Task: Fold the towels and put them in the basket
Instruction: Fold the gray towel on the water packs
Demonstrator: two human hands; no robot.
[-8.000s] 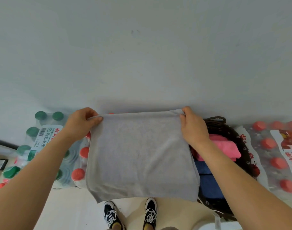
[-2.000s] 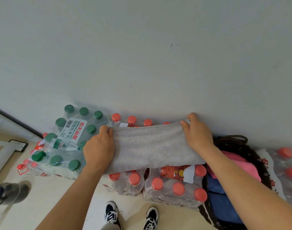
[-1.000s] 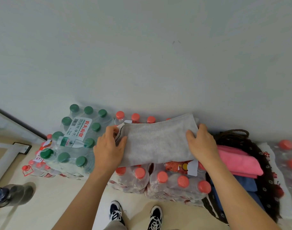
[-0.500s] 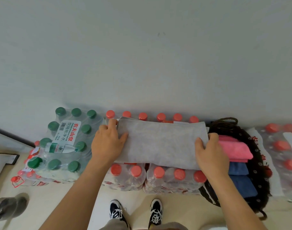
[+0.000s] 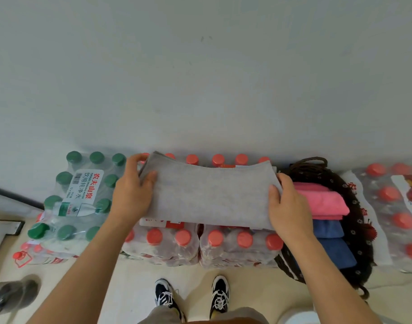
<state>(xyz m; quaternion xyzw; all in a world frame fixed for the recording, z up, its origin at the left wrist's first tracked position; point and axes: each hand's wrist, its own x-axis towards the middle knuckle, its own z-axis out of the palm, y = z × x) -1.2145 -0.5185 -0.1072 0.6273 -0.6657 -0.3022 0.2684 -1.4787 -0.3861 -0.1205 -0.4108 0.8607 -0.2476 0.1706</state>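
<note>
Left hand (image 5: pixel 132 195) and right hand (image 5: pixel 286 206) each grip an end of the folded grey cloth towel (image 5: pixel 209 197), over the shrink-wrapped red-capped bottle packs (image 5: pixel 184 239). Just right, the dark woven basket (image 5: pixel 357 206) already holds a folded pink towel (image 5: pixel 321 199) and blue towels (image 5: pixel 328 230). The grey one goes in next, I'd say. The green-capped pack's label (image 5: pixel 88 185) reads 农夫山泉, 饮用纯净水.

Green-capped bottle pack (image 5: pixel 83 195) beside red-capped packs (image 5: pixel 167 242) (shrink-wrapped)

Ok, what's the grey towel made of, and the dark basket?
The grey towel looks like soft matte cloth, maybe cotton or microfibre: it bends limply and shows a stitched hem. The dark basket seems woven cord or fabric, judging by its ropy twisted handle.
</note>
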